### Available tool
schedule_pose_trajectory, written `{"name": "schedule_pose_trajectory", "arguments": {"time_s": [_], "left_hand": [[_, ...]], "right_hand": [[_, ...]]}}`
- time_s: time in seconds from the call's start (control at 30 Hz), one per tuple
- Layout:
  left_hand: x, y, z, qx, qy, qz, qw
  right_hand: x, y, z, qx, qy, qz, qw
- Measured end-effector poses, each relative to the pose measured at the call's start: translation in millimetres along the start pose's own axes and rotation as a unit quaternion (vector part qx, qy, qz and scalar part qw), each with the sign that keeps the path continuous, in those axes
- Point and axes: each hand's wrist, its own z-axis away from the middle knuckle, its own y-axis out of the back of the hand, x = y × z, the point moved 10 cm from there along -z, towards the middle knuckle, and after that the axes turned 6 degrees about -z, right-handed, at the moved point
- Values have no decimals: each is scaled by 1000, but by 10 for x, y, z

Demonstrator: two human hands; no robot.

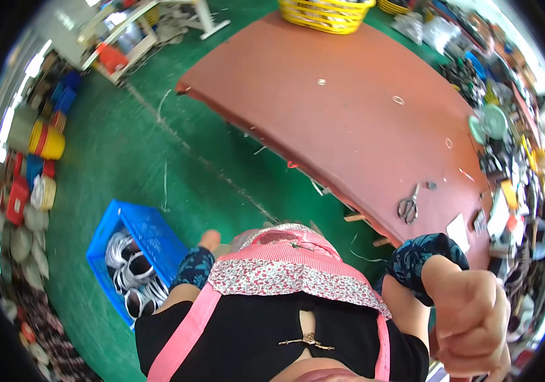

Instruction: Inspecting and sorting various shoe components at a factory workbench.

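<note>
Currently faces a reddish-brown desk (323, 127), wearing a pink apron (301, 267) with flowered trim over a black top, plus dark blue patterned sleeve covers (435, 251). Holds the right hand (470, 315) up close to the camera, fingers curled in together like a loose fist; cannot tell about anything pinched inside, with the palm turned out of sight. Holds the left hand (210, 240) low, out past the apron's left side, nearest to a blue crate (151, 237); cannot say whether spread or pressed together, given so small and blurred a view. To the left, on the green floor (107, 159), the crate, with bundled white and black bands (120, 248) inside. On the desk, toward the near right, dark-handled scissors (407, 209), just beside a small dark piece (431, 185), then a white sheet (458, 232) nearer the right edge. Farther across, small pale rings (398, 100), well apart from one another. At the far edge, a yellow basket (323, 22).
</note>
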Motion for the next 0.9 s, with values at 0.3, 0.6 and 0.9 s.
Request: {"name": "schedule_pose_trajectory", "arguments": {"time_s": [0.3, 0.6, 0.9], "left_hand": [[1190, 3792, -2156, 231, -150, 358, 892], [1345, 3827, -2464, 218, -116, 230, 941], [595, 4145, -2904, 364, 35, 129, 922]], "right_hand": [[95, 7, 99, 38, -25, 190, 981], [502, 211, 203, 16, -86, 273, 958], [4766, 2558, 2464, -86, -579, 342, 735]]}}
